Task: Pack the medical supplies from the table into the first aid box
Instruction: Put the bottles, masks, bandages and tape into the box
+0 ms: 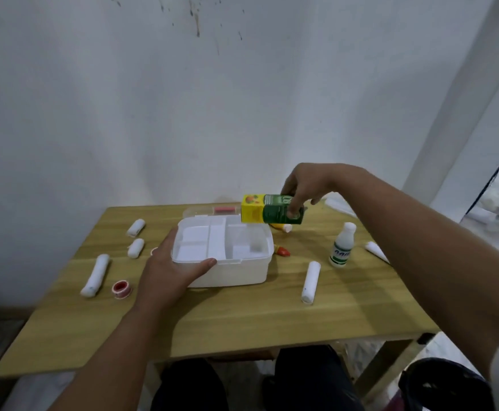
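Note:
The white first aid box (242,272) stands open in the middle of the wooden table (242,321), its divided tray showing. My left hand (168,268) grips the box's front left corner, thumb along the rim. My right hand (304,188) holds a green and yellow carton (269,210) tilted in the air above the box's far right corner. Several white bandage rolls lie around: two (136,227) (136,247) at the far left, a long one (95,274) at the left, another (311,281) right of the box. A white bottle (342,245) stands at the right.
A red tape roll (121,289) lies near the left front. The box's lid (212,211) with a red handle lies behind the box. A small red-capped item (282,250) and a yellow tube (282,227) sit beside the box's right side. A white tube (375,251) lies at the far right.

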Demonstrator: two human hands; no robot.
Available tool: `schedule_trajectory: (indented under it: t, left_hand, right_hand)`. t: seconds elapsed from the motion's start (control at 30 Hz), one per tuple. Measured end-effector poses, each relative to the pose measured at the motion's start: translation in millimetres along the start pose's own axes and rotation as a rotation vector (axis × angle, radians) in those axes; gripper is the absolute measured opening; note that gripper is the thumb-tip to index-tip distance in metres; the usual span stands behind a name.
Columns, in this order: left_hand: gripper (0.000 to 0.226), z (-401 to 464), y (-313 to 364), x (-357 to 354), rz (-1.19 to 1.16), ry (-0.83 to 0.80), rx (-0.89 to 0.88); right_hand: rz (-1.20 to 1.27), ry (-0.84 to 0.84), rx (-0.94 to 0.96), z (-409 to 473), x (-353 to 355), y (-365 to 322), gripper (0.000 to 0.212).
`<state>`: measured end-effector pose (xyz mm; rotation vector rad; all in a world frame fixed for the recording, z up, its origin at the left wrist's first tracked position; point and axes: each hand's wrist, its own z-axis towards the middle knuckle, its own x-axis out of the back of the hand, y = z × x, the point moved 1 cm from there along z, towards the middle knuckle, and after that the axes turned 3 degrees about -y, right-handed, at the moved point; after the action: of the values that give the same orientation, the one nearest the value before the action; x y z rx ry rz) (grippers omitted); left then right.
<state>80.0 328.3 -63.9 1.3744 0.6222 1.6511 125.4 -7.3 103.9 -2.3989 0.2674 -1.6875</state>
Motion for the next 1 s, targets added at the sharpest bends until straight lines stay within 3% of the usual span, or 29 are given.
schedule_trajectory:
  t: [0.33, 0.6, 1.0]
  left_hand:
    - [0.102, 0, 0, 1, 0.017, -0.003, 0.022]
    - [0.124, 0, -3, -1, 0.028, -0.004, 0.067]
    - [0.124, -1, -2, -4, 0.021, 0.006, 0.049]
  right_hand:
    - [-0.419, 0.029, 0.074, 11, -28, -63, 0.069]
    - [-0.308, 0.051, 0.154, 27, -61, -77, 0.07]
    - [-0.338, 0.184, 0.211, 49, -115, -79, 0.046]
